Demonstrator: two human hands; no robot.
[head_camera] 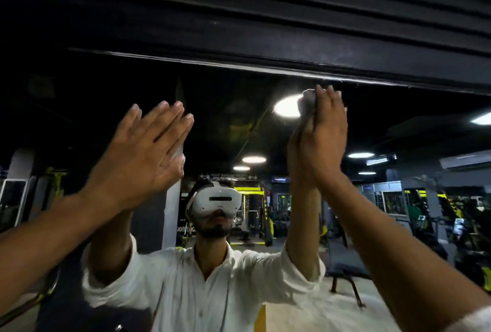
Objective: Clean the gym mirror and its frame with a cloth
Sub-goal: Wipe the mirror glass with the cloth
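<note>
Cloth (307, 103) is wadded at 1 o'clock on the mirror (225, 119), just under the frame (239, 39) top edge, which runs 10 to 3 o'clock. Wad's long axis is roughly 12–6. Right hand (322, 140) presses it, fingers straight, pointing 12. Left hand (140, 156) is flat on the glass at 9, fingers straight. Free glass between hands.

Cloth (307, 104): small grey-white wad, bunched up, approx 1 o'clock in my view. I've got it pressed to the glass under the straight fingers of my right hand (322, 129), just below the top rail. Mirror (225, 108): big upright wall pane, fills everything from 3 thru 9 o'clock, reflecting gym lights. Frame (265, 47): black top rail w/ pale shiny lower edge, across 12 o'clock, sloping down twd 3.
</note>
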